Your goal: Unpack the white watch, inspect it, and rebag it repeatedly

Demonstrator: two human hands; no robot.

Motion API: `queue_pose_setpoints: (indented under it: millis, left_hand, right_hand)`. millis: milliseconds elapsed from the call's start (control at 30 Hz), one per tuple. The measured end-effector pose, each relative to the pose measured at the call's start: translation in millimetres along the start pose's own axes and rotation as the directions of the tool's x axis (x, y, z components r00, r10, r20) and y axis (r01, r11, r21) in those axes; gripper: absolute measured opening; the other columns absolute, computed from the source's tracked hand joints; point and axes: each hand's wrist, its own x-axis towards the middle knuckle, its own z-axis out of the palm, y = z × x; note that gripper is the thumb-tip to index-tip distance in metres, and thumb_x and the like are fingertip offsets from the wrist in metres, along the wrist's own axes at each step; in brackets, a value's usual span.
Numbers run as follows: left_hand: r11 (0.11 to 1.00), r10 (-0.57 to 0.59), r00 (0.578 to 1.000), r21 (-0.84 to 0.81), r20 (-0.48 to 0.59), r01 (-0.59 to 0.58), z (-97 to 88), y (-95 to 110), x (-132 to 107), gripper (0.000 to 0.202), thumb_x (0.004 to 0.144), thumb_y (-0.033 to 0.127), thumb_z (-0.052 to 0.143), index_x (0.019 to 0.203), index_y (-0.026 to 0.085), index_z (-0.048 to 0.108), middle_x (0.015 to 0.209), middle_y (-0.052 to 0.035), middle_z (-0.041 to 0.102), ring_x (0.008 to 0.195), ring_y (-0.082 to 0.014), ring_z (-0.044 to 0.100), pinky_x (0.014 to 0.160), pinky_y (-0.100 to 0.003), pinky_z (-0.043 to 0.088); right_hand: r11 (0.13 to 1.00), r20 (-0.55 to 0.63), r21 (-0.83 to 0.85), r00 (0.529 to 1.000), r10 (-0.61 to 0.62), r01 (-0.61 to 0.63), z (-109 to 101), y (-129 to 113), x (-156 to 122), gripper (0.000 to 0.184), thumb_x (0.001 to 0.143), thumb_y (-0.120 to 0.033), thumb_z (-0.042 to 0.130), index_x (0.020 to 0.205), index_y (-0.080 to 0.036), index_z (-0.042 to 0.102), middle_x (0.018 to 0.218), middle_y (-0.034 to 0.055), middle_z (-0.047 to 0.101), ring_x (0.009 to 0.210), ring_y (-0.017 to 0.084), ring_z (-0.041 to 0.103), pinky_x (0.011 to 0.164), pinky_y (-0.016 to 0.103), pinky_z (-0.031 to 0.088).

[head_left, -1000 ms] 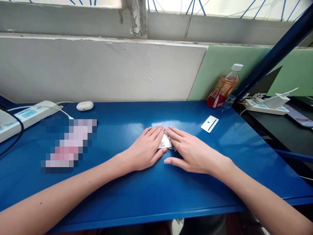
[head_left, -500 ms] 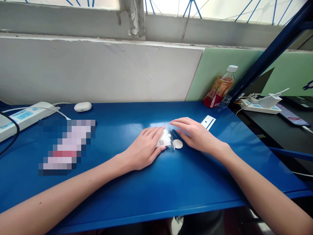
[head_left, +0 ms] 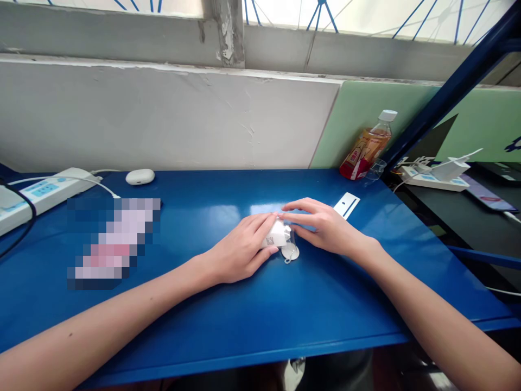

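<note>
Blue desktop (head_left: 203,304) is occupied centrally by a small white labelled packet (head_left: 277,236), pinned flat under the left hand (head_left: 240,250) and pinched at its edge by the right hand (head_left: 325,228); the loose round disc (head_left: 290,251) beside it could be knocked away.

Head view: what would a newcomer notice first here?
At the middle of the blue table, the left hand and right hand meet over a small clear packet with a white label. A bottle of orange drink stands at the far right corner.
</note>
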Motion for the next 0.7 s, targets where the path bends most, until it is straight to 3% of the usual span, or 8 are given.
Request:
queue_pose_setpoints:
  millis: [133, 233, 367, 500, 700]
  left_hand:
    - [0.997, -0.052, 0.999, 0.063, 0.006, 0.051, 2.5, 0, 2, 0.055, 0.103, 0.041, 0.037, 0.149, 0.012, 0.034, 0.146, -0.0208, 0.048, 0.134, -0.0346, 0.045, 0.109, -0.052, 0.041]
    - [0.99, -0.074, 0.996, 0.123, 0.05, 0.067, 4.0, 0, 3, 0.056, 0.104, 0.043, 0.034, 0.147, 0.007, 0.037, 0.148, -0.0218, 0.047, 0.136, -0.0348, 0.045, 0.111, -0.051, 0.037]
    - [0.979, -0.09, 0.99, 0.19, 0.108, 0.068, 4.7, 1, 4, 0.06, 0.104, 0.046, 0.03, 0.148, 0.005, 0.036, 0.152, -0.0213, 0.042, 0.143, -0.0352, 0.036, 0.115, -0.052, 0.03]
    - [0.972, -0.131, 0.979, 0.216, 0.158, 0.095, 4.4, 3, 4, 0.064, 0.104, 0.049, 0.03, 0.151, 0.005, 0.031, 0.158, -0.0208, 0.033, 0.148, -0.0357, 0.028, 0.117, -0.053, 0.026]
    - [0.967, -0.152, 0.971, 0.229, 0.185, 0.108, 4.3, 4, 5, 0.068, 0.103, 0.05, 0.033, 0.152, 0.003, 0.03, 0.159, -0.021, 0.031, 0.148, -0.0361, 0.026, 0.119, -0.051, 0.023]
  right_hand:
    - [0.997, -0.032, -0.061, 0.998, 0.052, -0.053, 0, 1, -1, 0.025, 0.094, -0.024, 0.056, 0.114, -0.021, 0.071, 0.116, 0.012, 0.071, 0.104, 0.027, 0.066, 0.088, 0.046, 0.056]
    - [0.999, 0.051, -0.025, 0.998, 0.049, -0.048, -3, -1, 0, 0.021, 0.094, -0.022, 0.057, 0.104, -0.019, 0.075, 0.105, 0.0086, 0.076, 0.094, 0.024, 0.068, 0.085, 0.041, 0.056]
    - [1.0, 0.155, 0.009, 0.988, 0.013, -0.015, -7, -10, 2, 0.022, 0.095, -0.023, 0.055, 0.102, -0.018, 0.075, 0.11, 0.0081, 0.076, 0.102, 0.025, 0.069, 0.092, 0.041, 0.055]
    - [0.999, 0.183, -0.039, 0.983, -0.005, 0.012, -10, -21, 5, 0.025, 0.097, -0.026, 0.052, 0.101, -0.016, 0.075, 0.112, 0.0101, 0.076, 0.106, 0.027, 0.068, 0.095, 0.042, 0.054]
    - [0.986, 0.208, -0.165, 0.978, 0.022, 0.013, -6, -33, 6, 0.032, 0.1, -0.03, 0.048, 0.101, -0.011, 0.073, 0.114, 0.0156, 0.074, 0.108, 0.03, 0.067, 0.094, 0.046, 0.054]
